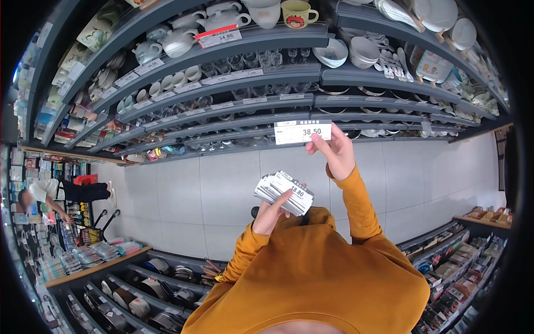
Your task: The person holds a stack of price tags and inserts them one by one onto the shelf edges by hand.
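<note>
My left hand (271,214) is closed around a thick stack of price tags (283,191), fanned a little, the top one reading 18.80. The thumb presses across the top of the stack. Farther forward and to the right, my right hand (335,151) pinches a single price tag (289,133) by its right end. That tag reads 38.50 and faces up toward me. It is held out in front of the lower shelf edges (250,119); whether it touches one I cannot tell.
Shelves ahead carry teapots (179,43), a yellow mug (299,14), glasses (236,62), bowls (364,52) and spoons (393,65). Behind me stands a rack of pans (153,286). On the left, a person (53,192) is beside a shopping cart (89,234). Grey floor tiles (233,178) lie between.
</note>
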Demonstrator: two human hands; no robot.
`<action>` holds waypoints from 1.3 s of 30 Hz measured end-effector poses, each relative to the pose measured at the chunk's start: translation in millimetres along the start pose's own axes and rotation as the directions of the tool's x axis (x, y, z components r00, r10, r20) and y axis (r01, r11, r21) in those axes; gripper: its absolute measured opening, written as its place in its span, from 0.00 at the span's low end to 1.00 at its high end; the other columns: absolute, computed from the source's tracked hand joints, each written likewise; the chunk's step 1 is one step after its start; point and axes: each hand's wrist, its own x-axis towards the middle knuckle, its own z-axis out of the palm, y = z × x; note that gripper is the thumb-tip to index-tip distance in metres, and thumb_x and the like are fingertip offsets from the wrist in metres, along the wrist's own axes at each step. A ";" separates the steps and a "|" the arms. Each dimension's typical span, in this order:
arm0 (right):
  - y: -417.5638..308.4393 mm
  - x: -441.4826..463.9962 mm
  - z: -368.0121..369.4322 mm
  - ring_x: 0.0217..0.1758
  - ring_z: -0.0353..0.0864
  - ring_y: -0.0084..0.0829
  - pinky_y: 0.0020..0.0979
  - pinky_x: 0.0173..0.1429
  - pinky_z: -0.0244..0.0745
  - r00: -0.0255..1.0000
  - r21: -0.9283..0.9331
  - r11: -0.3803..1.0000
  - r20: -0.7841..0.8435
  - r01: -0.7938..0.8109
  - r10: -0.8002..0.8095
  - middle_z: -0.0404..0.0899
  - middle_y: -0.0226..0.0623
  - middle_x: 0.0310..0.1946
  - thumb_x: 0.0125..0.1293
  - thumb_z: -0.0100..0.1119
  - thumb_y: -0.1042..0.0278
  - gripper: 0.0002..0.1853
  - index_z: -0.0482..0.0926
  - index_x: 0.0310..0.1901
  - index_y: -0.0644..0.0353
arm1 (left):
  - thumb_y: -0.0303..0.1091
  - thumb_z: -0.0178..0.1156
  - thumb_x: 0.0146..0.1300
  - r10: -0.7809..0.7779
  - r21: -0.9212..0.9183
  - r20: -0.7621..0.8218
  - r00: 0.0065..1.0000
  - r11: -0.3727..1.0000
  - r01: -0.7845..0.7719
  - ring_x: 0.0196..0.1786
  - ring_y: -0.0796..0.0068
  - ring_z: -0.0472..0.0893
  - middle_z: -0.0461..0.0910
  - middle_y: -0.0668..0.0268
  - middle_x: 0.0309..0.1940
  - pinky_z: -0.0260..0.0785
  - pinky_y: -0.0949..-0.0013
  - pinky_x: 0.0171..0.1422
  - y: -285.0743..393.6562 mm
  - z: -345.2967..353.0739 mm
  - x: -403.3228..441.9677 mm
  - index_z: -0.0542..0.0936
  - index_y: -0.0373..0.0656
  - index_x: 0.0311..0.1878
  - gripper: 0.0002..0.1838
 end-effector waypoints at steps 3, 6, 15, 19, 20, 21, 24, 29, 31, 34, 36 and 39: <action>2.1 -0.2 -1.1 0.38 0.80 0.23 0.24 0.42 0.75 1.000 -0.008 1.000 -0.009 -0.002 0.002 0.79 0.35 0.40 0.70 0.53 0.73 0.09 0.72 0.49 0.66 | 0.39 0.56 0.68 -0.012 0.003 -0.030 0.999 1.000 0.012 0.39 0.86 0.79 0.81 0.65 0.52 0.64 0.82 0.30 2.6 3.5 -3.5 0.72 0.44 0.56 0.16; 0.2 -0.3 -1.2 0.38 0.80 0.23 0.24 0.42 0.75 1.000 -0.008 1.000 -0.013 -0.010 0.009 0.79 0.36 0.40 0.70 0.53 0.73 0.09 0.72 0.48 0.67 | 0.39 0.56 0.68 -0.014 0.002 -0.044 0.999 1.000 0.014 0.38 0.87 0.78 0.81 0.66 0.51 0.64 0.81 0.30 1.2 3.1 -3.1 0.73 0.45 0.53 0.14; -1.3 -1.8 -7.2 0.37 0.79 0.22 0.25 0.42 0.75 1.000 -0.009 1.000 -0.024 0.018 -0.018 0.79 0.35 0.38 0.70 0.53 0.74 0.09 0.72 0.48 0.67 | 0.39 0.56 0.68 -0.003 0.001 -0.058 0.998 1.000 0.003 0.38 0.87 0.78 0.81 0.66 0.51 0.64 0.81 0.30 -0.9 3.8 -1.6 0.73 0.45 0.54 0.15; -2.5 -4.1 -8.1 0.37 0.79 0.22 0.25 0.42 0.74 0.999 0.021 1.000 -0.040 0.019 -0.019 0.79 0.35 0.38 0.70 0.53 0.74 0.08 0.72 0.48 0.67 | 0.37 0.55 0.68 0.016 -0.008 -0.033 0.999 1.000 -0.016 0.42 0.85 0.80 0.79 0.61 0.55 0.63 0.82 0.30 0.7 8.0 -0.5 0.70 0.42 0.60 0.19; -2.6 -4.7 -8.3 0.37 0.79 0.22 0.25 0.42 0.74 0.999 0.019 1.000 -0.046 0.020 -0.019 0.79 0.35 0.38 0.70 0.53 0.74 0.08 0.72 0.47 0.67 | 0.37 0.55 0.68 0.022 -0.011 -0.024 0.999 1.000 -0.023 0.43 0.84 0.80 0.78 0.59 0.56 0.62 0.83 0.29 1.1 8.7 -0.9 0.68 0.41 0.61 0.21; -2.4 -5.7 -8.4 0.37 0.79 0.22 0.25 0.42 0.74 0.998 0.017 1.000 -0.052 0.021 -0.020 0.79 0.35 0.38 0.70 0.53 0.74 0.08 0.72 0.47 0.67 | 0.37 0.55 0.68 0.023 -0.011 -0.019 1.000 1.000 -0.023 0.44 0.84 0.80 0.77 0.59 0.57 0.63 0.83 0.29 0.4 8.6 -0.8 0.68 0.40 0.62 0.22; -1.2 -7.5 -9.1 0.37 0.79 0.22 0.25 0.42 0.74 0.998 0.019 1.000 -0.057 0.003 -0.002 0.79 0.35 0.38 0.70 0.53 0.74 0.08 0.72 0.47 0.66 | 0.36 0.54 0.68 0.019 -0.012 -0.014 1.000 1.000 -0.019 0.46 0.83 0.81 0.77 0.58 0.57 0.64 0.83 0.31 -0.7 9.2 -1.2 0.67 0.40 0.64 0.23; 7.4 -10.9 -7.6 0.35 0.78 0.23 0.26 0.41 0.73 0.998 0.010 1.000 -0.063 -0.017 0.017 0.79 0.36 0.36 0.69 0.53 0.73 0.10 0.73 0.49 0.67 | 0.37 0.54 0.68 0.002 -0.016 -0.009 1.000 1.000 -0.003 0.47 0.83 0.80 0.77 0.59 0.57 0.64 0.83 0.32 1.4 11.5 -5.3 0.66 0.40 0.64 0.23; 8.3 -11.6 -6.1 0.36 0.78 0.23 0.26 0.41 0.73 0.998 0.019 1.000 -0.061 -0.023 0.024 0.79 0.36 0.36 0.69 0.53 0.73 0.09 0.73 0.48 0.67 | 0.37 0.54 0.68 0.004 -0.002 -0.020 1.000 1.000 -0.004 0.48 0.83 0.80 0.77 0.60 0.58 0.64 0.83 0.33 1.1 11.1 -6.4 0.66 0.40 0.64 0.23; 8.6 -12.8 -1.4 0.36 0.78 0.22 0.25 0.42 0.74 0.998 0.044 0.999 -0.065 -0.018 0.021 0.79 0.36 0.37 0.69 0.54 0.74 0.08 0.73 0.47 0.67 | 0.37 0.54 0.68 0.010 -0.008 -0.008 1.000 1.000 -0.011 0.48 0.83 0.79 0.77 0.61 0.58 0.65 0.82 0.34 0.1 7.1 -8.2 0.66 0.41 0.64 0.23; 11.0 -13.1 2.2 0.36 0.78 0.22 0.25 0.42 0.73 0.997 0.047 0.999 -0.069 -0.014 0.018 0.79 0.36 0.36 0.69 0.54 0.73 0.08 0.73 0.47 0.67 | 0.37 0.54 0.69 0.012 -0.009 0.003 1.000 1.000 -0.012 0.49 0.83 0.79 0.76 0.62 0.58 0.65 0.82 0.35 0.3 3.8 -9.7 0.66 0.40 0.64 0.23; 13.0 -13.7 7.2 0.36 0.78 0.22 0.25 0.42 0.73 0.998 0.045 0.999 -0.058 -0.019 0.022 0.79 0.36 0.36 0.69 0.54 0.73 0.08 0.73 0.46 0.67 | 0.37 0.53 0.70 0.007 0.002 0.012 1.000 1.000 -0.007 0.49 0.82 0.79 0.76 0.62 0.59 0.66 0.81 0.36 1.2 -0.1 -12.5 0.66 0.40 0.65 0.23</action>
